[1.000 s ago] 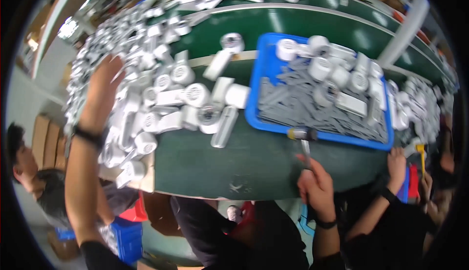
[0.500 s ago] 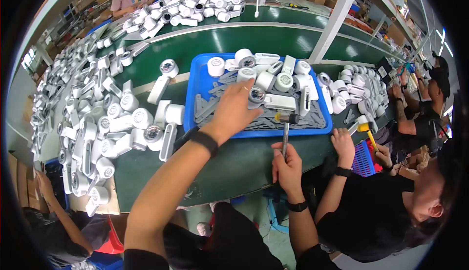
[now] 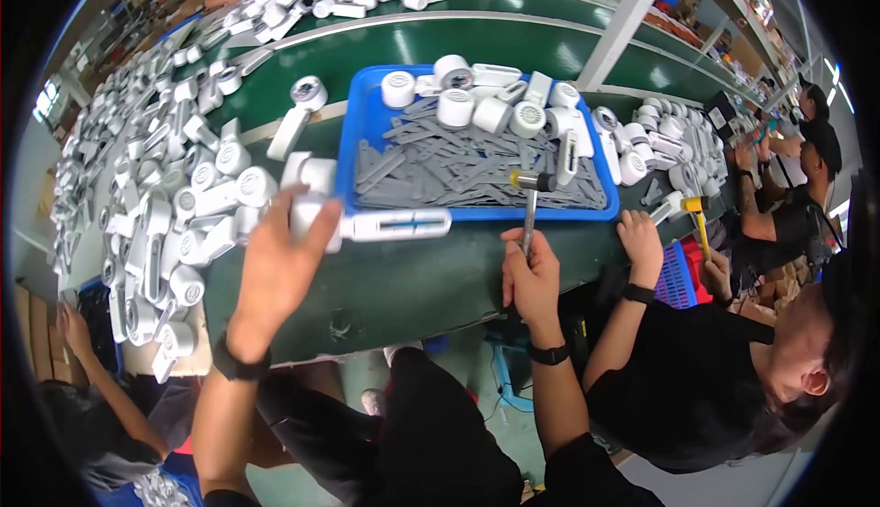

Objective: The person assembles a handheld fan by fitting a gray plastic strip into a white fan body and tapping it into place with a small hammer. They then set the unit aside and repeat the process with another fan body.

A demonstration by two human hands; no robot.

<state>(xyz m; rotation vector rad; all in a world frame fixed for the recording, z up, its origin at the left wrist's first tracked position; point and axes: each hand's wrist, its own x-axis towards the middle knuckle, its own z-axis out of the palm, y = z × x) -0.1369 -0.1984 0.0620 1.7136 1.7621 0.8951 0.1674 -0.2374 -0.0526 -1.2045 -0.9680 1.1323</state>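
Note:
My left hand (image 3: 280,273) is closed around the round head of a white handheld fan (image 3: 399,225), in front of the blue tray's left corner. The fan lies sideways, its slotted handle pointing right along the tray's front edge. My right hand (image 3: 532,278) grips the metal shaft of a small hammer (image 3: 533,181), held upright with its black and yellow head over the tray's front part. Inside the blue tray (image 3: 349,154) lie many flat grey plastic strips (image 3: 440,163), with several white fans (image 3: 456,108) along its back and right side.
A large heap of white fans (image 3: 220,195) covers the table's left; another pile (image 3: 674,131) lies right of the tray. At right, a co-worker's hand (image 3: 642,246) rests near the table edge and a yellow hammer (image 3: 697,218). A white post (image 3: 632,16) rises behind the tray.
My left hand has moved left and nearer, out of the tray, bringing a fan with it. My right hand still holds the hammer over the tray. The whole view has tilted down slightly.

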